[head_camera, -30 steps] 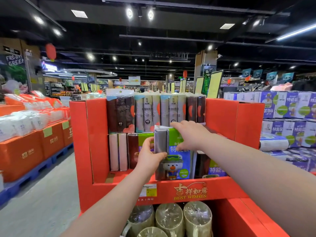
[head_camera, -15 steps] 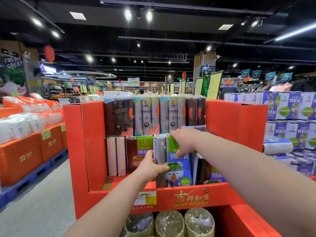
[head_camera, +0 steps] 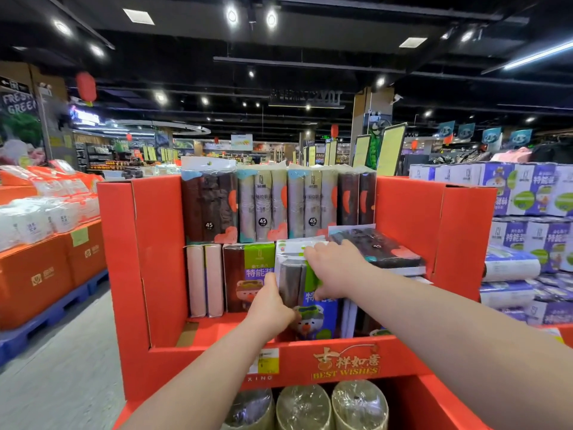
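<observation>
Left hand (head_camera: 269, 308) gripping its left edge and right hand (head_camera: 335, 268) clasping its top, the cartoon-labelled bag pack (head_camera: 313, 319), upright in the red display (head_camera: 161, 259), could, if jerked, dislodge the dark pack (head_camera: 378, 248) tilted at two o'clock.

I log red display shelf (head_camera: 161, 274): purple cartoon pack (head_camera: 319, 318) upright in it, in grip. Just left of grip, brown-green pack (head_camera: 245, 274); farther left, two pink packs (head_camera: 204, 280); just right, thin upright packs (head_camera: 348, 318).
</observation>
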Action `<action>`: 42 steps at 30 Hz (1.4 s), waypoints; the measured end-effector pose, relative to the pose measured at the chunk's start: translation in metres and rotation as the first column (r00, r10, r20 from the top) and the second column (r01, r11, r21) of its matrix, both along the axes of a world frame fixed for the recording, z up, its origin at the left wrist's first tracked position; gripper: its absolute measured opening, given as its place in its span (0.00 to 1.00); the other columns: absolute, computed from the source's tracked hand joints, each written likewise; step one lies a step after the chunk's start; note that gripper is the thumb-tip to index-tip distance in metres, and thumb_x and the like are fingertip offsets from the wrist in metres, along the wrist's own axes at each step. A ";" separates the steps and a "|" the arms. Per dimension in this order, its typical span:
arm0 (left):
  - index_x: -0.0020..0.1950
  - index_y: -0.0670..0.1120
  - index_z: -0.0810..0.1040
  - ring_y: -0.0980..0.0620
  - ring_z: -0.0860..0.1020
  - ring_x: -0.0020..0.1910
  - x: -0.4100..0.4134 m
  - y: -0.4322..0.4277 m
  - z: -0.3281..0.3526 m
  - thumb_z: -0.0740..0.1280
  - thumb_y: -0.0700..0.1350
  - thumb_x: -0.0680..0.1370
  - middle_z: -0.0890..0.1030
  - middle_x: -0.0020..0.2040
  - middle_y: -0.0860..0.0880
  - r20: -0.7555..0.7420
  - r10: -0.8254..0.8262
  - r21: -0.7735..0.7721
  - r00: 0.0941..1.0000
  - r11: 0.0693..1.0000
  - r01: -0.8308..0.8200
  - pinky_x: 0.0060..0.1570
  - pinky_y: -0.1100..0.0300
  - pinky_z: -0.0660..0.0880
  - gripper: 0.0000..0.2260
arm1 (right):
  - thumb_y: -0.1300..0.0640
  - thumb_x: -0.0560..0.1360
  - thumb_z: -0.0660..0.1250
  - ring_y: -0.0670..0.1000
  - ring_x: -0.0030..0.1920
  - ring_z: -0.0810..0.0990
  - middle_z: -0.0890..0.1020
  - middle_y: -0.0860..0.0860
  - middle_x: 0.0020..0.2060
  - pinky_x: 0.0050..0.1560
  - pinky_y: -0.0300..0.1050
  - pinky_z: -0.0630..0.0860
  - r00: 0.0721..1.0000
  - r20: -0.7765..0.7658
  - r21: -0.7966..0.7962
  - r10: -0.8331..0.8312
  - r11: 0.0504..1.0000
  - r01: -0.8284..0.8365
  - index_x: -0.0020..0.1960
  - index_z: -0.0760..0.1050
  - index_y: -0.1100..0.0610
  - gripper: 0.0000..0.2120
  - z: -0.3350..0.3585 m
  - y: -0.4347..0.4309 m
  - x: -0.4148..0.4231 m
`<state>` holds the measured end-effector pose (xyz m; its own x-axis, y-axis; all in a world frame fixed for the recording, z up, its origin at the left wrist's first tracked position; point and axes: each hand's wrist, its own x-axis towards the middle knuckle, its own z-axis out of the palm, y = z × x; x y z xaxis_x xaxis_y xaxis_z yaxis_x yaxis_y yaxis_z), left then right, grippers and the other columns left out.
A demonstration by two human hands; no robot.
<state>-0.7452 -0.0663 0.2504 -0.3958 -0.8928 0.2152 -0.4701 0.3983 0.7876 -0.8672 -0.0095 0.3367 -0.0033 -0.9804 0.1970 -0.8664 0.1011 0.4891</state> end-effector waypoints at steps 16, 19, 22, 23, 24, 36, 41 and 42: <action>0.69 0.53 0.69 0.54 0.72 0.56 0.011 0.001 0.009 0.65 0.50 0.79 0.75 0.60 0.52 -0.167 -0.169 0.302 0.971 0.929 0.214 0.54 0.57 0.71 0.18 | 0.36 0.71 0.67 0.56 0.64 0.74 0.76 0.51 0.63 0.60 0.56 0.71 0.992 -0.078 0.320 -0.096 0.940 0.116 0.67 0.69 0.54 0.32 0.027 -0.013 -0.003; 0.73 0.53 0.64 0.50 0.71 0.59 0.010 0.000 0.009 0.64 0.53 0.79 0.73 0.67 0.49 -0.087 -0.139 0.300 0.986 0.941 0.159 0.59 0.53 0.71 0.23 | 0.38 0.73 0.66 0.58 0.65 0.73 0.75 0.53 0.65 0.62 0.58 0.66 0.992 -0.068 0.270 -0.101 0.956 0.116 0.69 0.66 0.55 0.32 0.012 -0.015 -0.004; 0.76 0.55 0.55 0.46 0.71 0.61 0.010 0.006 0.009 0.64 0.57 0.77 0.69 0.72 0.47 -0.020 -0.117 0.320 0.993 0.940 0.117 0.52 0.54 0.73 0.31 | 0.36 0.72 0.65 0.58 0.67 0.72 0.73 0.53 0.67 0.64 0.59 0.63 0.991 -0.069 0.238 -0.115 0.963 0.129 0.72 0.62 0.55 0.36 0.007 -0.011 -0.006; 0.76 0.54 0.56 0.46 0.71 0.62 0.010 0.008 0.010 0.64 0.56 0.77 0.70 0.71 0.47 -0.011 -0.108 0.313 0.994 0.944 0.106 0.52 0.55 0.71 0.30 | 0.36 0.72 0.65 0.58 0.66 0.72 0.73 0.54 0.67 0.65 0.60 0.63 0.990 -0.077 0.222 -0.118 0.966 0.133 0.72 0.62 0.55 0.36 0.008 -0.009 -0.006; 0.75 0.53 0.59 0.47 0.71 0.60 0.009 0.009 0.011 0.64 0.55 0.77 0.71 0.70 0.47 -0.012 -0.097 0.299 0.995 0.949 0.096 0.52 0.56 0.70 0.29 | 0.35 0.71 0.66 0.58 0.66 0.73 0.74 0.54 0.66 0.65 0.60 0.63 0.990 -0.079 0.205 -0.120 0.970 0.134 0.71 0.64 0.55 0.36 0.009 -0.006 -0.005; 0.72 0.45 0.65 0.51 0.72 0.60 0.028 0.035 0.021 0.68 0.46 0.77 0.73 0.67 0.47 0.007 -0.105 0.141 0.994 0.985 0.103 0.56 0.63 0.65 0.25 | 0.40 0.72 0.67 0.58 0.64 0.72 0.75 0.54 0.62 0.66 0.60 0.61 0.988 0.021 0.186 -0.155 0.971 0.149 0.65 0.68 0.53 0.27 0.009 0.030 0.012; 0.73 0.49 0.61 0.45 0.71 0.66 0.044 0.041 0.020 0.69 0.55 0.73 0.71 0.70 0.46 0.229 -0.114 -0.012 0.967 0.993 0.120 0.64 0.53 0.70 0.32 | 0.41 0.71 0.68 0.58 0.64 0.72 0.74 0.53 0.63 0.66 0.61 0.61 0.984 0.032 0.178 -0.174 0.970 0.166 0.66 0.66 0.53 0.29 0.007 0.053 0.024; 0.73 0.50 0.61 0.44 0.71 0.67 0.048 0.042 0.019 0.69 0.56 0.73 0.71 0.70 0.46 0.290 -0.104 -0.054 0.951 0.991 0.125 0.64 0.51 0.70 0.33 | 0.41 0.71 0.68 0.58 0.65 0.72 0.74 0.53 0.63 0.66 0.61 0.61 0.982 0.032 0.172 -0.185 0.969 0.177 0.67 0.65 0.53 0.30 0.005 0.058 0.026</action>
